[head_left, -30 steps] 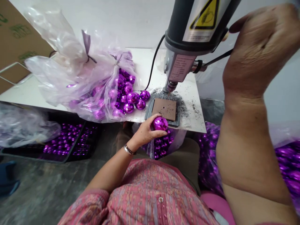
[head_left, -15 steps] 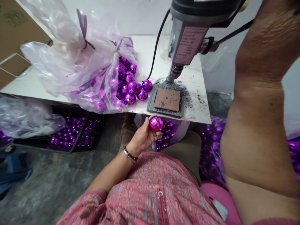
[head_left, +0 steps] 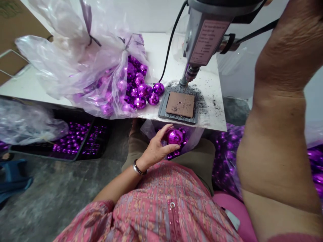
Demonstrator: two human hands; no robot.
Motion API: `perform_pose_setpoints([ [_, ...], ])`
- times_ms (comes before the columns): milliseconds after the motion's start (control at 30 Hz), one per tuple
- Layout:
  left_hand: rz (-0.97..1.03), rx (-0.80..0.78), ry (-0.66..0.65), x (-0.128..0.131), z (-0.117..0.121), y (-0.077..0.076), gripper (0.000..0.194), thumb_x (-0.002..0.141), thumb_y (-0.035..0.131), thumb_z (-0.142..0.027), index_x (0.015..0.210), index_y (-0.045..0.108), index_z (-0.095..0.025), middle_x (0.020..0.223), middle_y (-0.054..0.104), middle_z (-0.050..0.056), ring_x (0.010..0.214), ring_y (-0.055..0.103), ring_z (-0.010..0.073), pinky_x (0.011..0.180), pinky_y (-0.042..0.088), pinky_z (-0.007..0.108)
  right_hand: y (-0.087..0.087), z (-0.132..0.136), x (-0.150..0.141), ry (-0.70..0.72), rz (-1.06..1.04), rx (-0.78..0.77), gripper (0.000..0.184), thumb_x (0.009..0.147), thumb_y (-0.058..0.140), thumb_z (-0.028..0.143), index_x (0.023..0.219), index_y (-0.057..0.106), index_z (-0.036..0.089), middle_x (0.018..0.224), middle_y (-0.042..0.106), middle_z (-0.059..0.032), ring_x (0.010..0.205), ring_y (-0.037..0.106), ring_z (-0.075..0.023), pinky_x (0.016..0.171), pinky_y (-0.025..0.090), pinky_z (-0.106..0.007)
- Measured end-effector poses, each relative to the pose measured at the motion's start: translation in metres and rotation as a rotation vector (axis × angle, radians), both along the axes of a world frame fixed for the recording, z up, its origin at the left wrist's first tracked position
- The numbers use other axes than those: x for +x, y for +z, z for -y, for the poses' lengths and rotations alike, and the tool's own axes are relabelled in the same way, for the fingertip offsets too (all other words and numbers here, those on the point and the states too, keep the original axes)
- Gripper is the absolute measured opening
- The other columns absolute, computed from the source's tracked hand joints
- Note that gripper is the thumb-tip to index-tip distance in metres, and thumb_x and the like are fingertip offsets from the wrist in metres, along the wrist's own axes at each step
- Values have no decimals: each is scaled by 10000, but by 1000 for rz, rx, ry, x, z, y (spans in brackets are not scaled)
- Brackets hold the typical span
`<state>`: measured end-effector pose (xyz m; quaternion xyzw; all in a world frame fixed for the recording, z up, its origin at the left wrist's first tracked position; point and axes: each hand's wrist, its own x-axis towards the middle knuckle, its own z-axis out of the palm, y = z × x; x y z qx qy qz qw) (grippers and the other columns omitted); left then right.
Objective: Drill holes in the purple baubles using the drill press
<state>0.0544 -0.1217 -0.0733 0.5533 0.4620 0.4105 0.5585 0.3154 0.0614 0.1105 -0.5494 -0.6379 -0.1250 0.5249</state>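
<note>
My left hand [head_left: 156,151] grips a shiny purple faceted ball ornament [head_left: 174,136] with spread fingers, just below the front edge of the white board. My right hand is out of view above the frame. Only my raised right forearm [head_left: 275,134] shows, beside the black lever [head_left: 257,32] of a bench drill press [head_left: 207,40]. The drill chuck [head_left: 190,75] stands over a brown drilled plate [head_left: 180,104] on a grey metal jig [head_left: 163,109]. Several similar purple balls [head_left: 140,90] lie in a clear plastic bag left of the jig.
Dark drilling dust is scattered on the white board [head_left: 209,84]. A black crate of purple balls [head_left: 75,141] sits low on the left, and a bag of purple balls [head_left: 227,161] lies on the right. A cardboard carton [head_left: 10,16] stands at the far left.
The scene has shifted up in view as my head tilted. My left hand has lowered the ball further below the board's edge. My right hand has left the frame at the top.
</note>
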Motion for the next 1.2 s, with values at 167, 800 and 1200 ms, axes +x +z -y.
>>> perform_pose_setpoints([
  [167, -20, 21, -17, 0, 2, 0, 841, 773, 865, -499, 1509, 519, -284, 1562, 574, 134, 1467, 522, 332, 1275, 348, 536, 5, 21, -18, -134, 27, -64, 610, 1042, 238, 497, 1145, 701, 113, 1099, 672, -46, 1161, 659, -114, 1144, 453, -333],
  [800, -563, 349, 216, -26, -41, 0, 473, 915, 679, -275, 1377, 630, -186, 1291, 714, 135, 1035, 705, 239, 1037, 575, 425, -18, 19, -20, 54, -98, 192, 379, 1010, 450, 284, 1033, 789, 116, 949, 731, -57, 891, 676, -79, 769, 414, -258],
  [1200, -1319, 579, 272, -69, -132, 67, 662, 864, 569, -79, 1509, 560, -225, 1607, 519, 133, 1433, 494, 348, 1221, 386, 517, -7, 42, -42, -37, -180, 100, 392, 976, 415, 236, 1054, 791, 155, 1017, 742, 1, 945, 683, -76, 815, 425, -296],
])
